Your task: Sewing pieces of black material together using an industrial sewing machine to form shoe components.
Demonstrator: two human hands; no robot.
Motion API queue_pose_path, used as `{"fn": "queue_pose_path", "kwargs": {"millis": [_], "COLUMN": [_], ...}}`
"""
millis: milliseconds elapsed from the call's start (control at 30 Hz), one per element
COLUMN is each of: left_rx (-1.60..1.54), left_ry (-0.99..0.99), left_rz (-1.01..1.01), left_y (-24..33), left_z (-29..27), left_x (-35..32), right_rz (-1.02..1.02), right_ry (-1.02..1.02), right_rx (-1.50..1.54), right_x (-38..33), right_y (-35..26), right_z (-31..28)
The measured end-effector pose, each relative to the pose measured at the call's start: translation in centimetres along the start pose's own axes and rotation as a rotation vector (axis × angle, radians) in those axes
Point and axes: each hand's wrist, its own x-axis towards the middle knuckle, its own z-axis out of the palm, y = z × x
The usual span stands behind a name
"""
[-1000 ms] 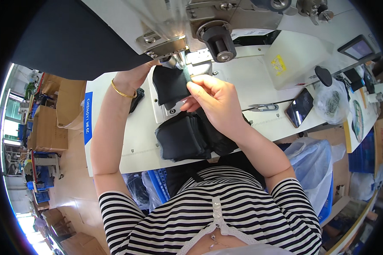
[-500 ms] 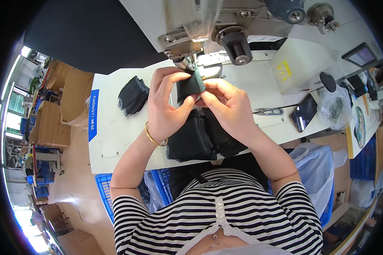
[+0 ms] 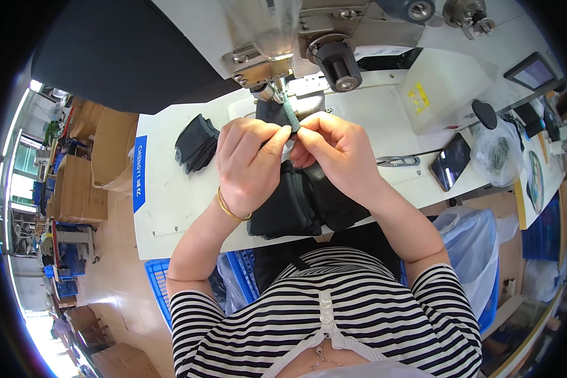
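Seemingly part-done: left hand (image 3: 249, 157) and right hand (image 3: 340, 151) pinched dark cloth (image 3: 269, 112) at sewing machine (image 3: 264, 72); stack (image 3: 280, 208) lay near bench (image 3: 157, 217) front edge.

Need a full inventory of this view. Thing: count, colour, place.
Table: 1, white, centre
Sewing machine: 1, white and metal, top
Cloth piece: 1, black with greenish edge, under machine head
Small pile: 1, black, table's left
Front stacks: 2, black, table's near edge
Snips: 1, grey, table's right
Phone: 1, dark, beyond snips
Bag: 1, clear, beside phone
Screen: 1, dark, upper right
Crates: several, blue, below table
Boxes: several, brown, left
Bracelet: 1, gold, left wrist
Left hand, right hand: 2, bare, pinching cloth piece
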Motion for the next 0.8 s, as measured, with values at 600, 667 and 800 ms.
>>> {"fn": "queue_pose_path", "kwargs": {"millis": [600,667,800], "left_rx": [0.144,0.17,0.148], "left_ry": [-0.018,-0.04,-0.083], "left_rz": [0.109,0.111,0.024], "left_y": [0.1,0.2,1.0], "left_z": [-0.3,-0.4,-0.6], "left_x": [-0.3,-0.5,-0.1], "right_rz": [0.019,0.063,0.031], "right_ry": [0.018,0.051,0.056], "right_rx": [0.097,0.06,0.048], "right_x": [0.2,0.3,0.4], "right_y": [0.0,-0.4,0.3], "right_z": [0.0,0.3,0.2]}}
